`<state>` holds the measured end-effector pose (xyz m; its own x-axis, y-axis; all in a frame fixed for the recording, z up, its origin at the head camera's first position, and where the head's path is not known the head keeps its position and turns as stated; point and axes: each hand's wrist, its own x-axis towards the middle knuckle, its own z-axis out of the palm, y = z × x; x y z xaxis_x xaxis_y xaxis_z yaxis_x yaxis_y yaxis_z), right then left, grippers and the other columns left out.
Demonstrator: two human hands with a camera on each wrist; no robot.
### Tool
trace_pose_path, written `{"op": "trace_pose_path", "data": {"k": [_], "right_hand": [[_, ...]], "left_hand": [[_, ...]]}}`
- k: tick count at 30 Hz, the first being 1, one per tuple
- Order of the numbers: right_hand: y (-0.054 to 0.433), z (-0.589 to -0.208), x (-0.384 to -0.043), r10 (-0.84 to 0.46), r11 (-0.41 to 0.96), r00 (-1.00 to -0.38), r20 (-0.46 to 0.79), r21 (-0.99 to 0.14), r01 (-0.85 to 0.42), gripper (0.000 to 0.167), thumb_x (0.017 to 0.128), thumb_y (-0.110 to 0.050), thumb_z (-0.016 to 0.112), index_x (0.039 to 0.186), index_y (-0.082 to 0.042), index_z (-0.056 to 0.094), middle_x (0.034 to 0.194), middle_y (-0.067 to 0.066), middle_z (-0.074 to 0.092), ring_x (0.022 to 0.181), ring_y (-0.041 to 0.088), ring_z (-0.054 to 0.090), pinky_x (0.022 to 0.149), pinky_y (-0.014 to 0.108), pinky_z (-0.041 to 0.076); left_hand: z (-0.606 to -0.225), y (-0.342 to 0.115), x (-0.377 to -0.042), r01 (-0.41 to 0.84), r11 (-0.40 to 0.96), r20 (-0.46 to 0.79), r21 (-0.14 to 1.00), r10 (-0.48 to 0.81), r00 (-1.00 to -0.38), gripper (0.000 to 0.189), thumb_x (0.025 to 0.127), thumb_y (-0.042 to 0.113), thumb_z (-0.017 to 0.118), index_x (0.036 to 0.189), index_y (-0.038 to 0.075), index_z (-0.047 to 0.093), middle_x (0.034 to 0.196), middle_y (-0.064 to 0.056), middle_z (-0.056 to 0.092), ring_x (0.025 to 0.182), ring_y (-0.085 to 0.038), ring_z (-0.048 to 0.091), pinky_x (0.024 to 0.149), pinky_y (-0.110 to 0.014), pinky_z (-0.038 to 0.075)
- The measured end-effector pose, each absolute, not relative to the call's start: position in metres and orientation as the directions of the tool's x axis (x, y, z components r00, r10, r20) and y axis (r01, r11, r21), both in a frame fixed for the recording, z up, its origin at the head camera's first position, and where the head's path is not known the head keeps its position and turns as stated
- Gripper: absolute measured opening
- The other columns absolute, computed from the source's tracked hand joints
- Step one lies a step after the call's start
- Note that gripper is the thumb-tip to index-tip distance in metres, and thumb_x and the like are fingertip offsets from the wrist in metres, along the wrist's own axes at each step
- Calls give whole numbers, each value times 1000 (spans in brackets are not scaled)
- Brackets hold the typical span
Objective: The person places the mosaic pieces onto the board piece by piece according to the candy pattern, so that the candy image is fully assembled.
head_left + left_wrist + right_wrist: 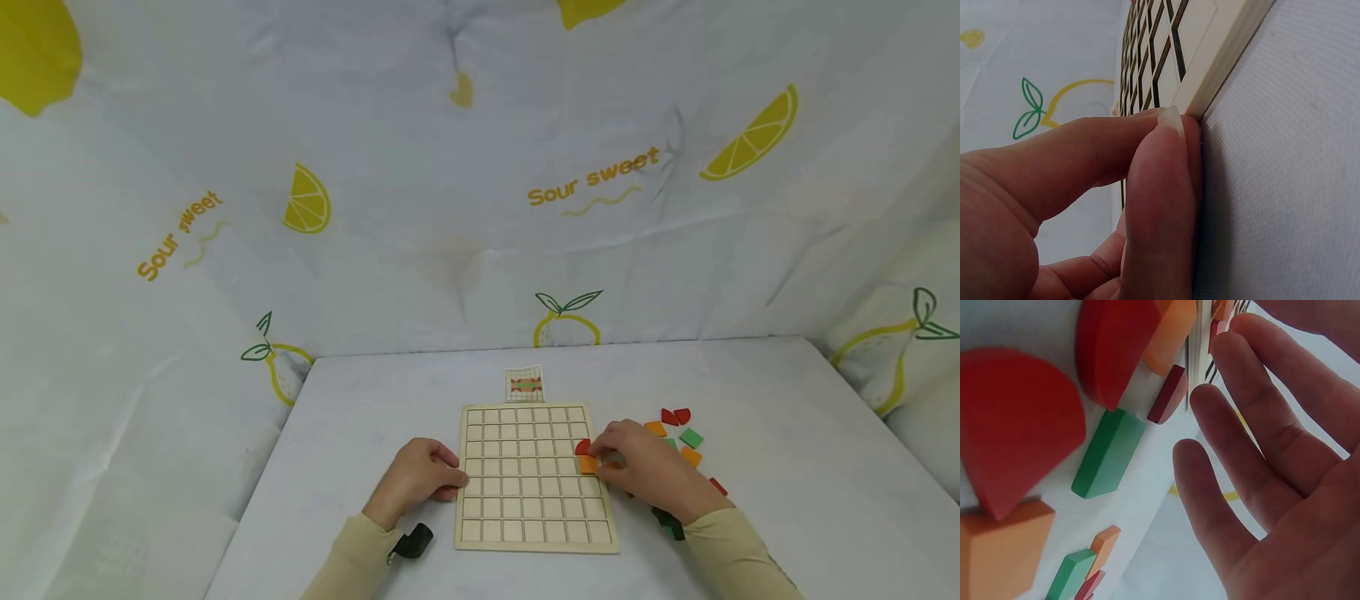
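A pale wooden grid board [525, 500] lies on the white table. My left hand [420, 479] grips its left edge, with thumb and index finger meeting at the board's side in the left wrist view. Over the right edge, my right hand [648, 467] touches the pieces there with its fingertips. Beneath it, a red quarter-round piece [582, 447] and an orange square piece [587, 465] sit in the rightmost column, one above the other. In the right wrist view the fingers [1260, 437] are spread and fairly straight; the thumb tip is out of frame.
Loose pieces lie right of the board, partly behind my right hand: red quarter-rounds [682, 416], green squares [692, 437] and orange squares [691, 456]. A small pattern card [524, 385] lies at the board's far edge. A lemon-printed white cloth [450, 250] hangs behind the table.
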<state>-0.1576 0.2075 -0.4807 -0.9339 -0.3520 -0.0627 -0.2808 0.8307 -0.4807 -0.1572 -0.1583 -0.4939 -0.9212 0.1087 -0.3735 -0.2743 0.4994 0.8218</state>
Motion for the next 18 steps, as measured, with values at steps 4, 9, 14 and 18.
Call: {"op": "trace_pose_path", "data": {"k": [4, 9, 14, 18], "right_hand": [[206, -480, -159, -348, 836, -934, -76, -476, -272, 20, 92, -22, 87, 110, -21, 80, 113, -8, 69, 107, 13, 60, 95, 39, 60], [204, -482, -159, -331, 851, -939, -94, -460, -254, 14, 93, -20, 86, 105, -21, 80, 109, -8, 68, 107, 15, 60, 92, 38, 61], [201, -484, -159, -325, 861, -942, -82, -437, -259, 11, 92, -17, 85, 100, -23, 80, 105, -9, 67, 107, 15, 60, 87, 34, 59], [199, -483, -161, -324, 860, -942, -88, -441, -255, 12, 92, -18, 87, 101, -22, 80, 108, -7, 68, 105, 15, 60, 88, 35, 60]], "left_hand": [[-494, -159, -157, -278, 495, -375, 823, 105, -921, 31, 85, 15, 92, 104, 3, 71, 83, -6, 76, 65, -13, 73, 62, -28, 63], [-495, -158, -157, -284, 480, -375, 830, 102, -921, 31, 84, 13, 92, 104, 2, 71, 85, -8, 75, 65, -13, 73, 62, -28, 63], [-496, -158, -158, -280, 486, -370, 828, 98, -924, 30, 85, 14, 92, 103, 3, 71, 85, -8, 74, 64, -13, 72, 61, -26, 63], [-495, -159, -158, -281, 489, -371, 826, 94, -924, 30, 85, 15, 92, 103, 3, 71, 85, -8, 74, 64, -13, 72, 61, -26, 62]]}}
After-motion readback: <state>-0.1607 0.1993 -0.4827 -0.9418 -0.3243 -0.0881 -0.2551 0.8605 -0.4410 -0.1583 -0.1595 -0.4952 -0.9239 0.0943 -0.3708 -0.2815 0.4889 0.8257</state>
